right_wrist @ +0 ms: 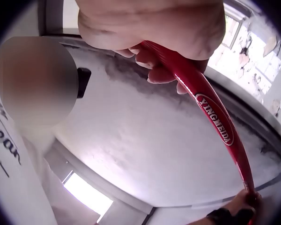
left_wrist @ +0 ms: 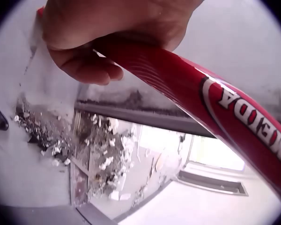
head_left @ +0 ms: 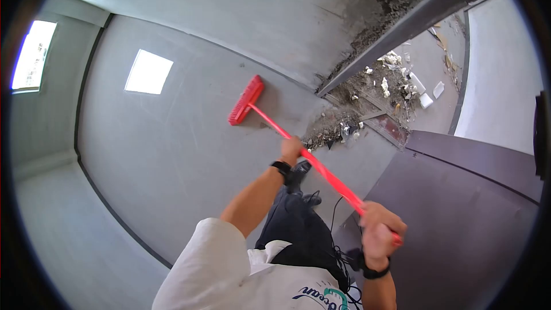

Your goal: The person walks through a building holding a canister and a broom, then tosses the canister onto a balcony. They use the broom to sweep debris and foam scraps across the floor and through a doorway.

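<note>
A red push broom (head_left: 248,101) has its bristle head on the grey floor, left of the debris pile. Its long red handle (head_left: 333,181) slants back toward the person's body. Partway down the handle, the left hand (head_left: 291,149) grips it with curled fingers; the left wrist view shows that hand (left_wrist: 112,33) wrapped over the shaft. Near the handle's top end, the right hand (head_left: 380,231) is closed around it. From the right wrist, the right hand (right_wrist: 152,28) has its fingertips curled under the handle, with white lettering further along the shaft.
A debris pile (head_left: 333,129) lies by a doorway threshold (head_left: 385,126). More rubble and white scraps (head_left: 396,80) are beyond it. A brown door panel (head_left: 459,212) is at right, and a dirt-stained wall (head_left: 356,17) is ahead. The person's shoes (head_left: 298,172) stand near the pile.
</note>
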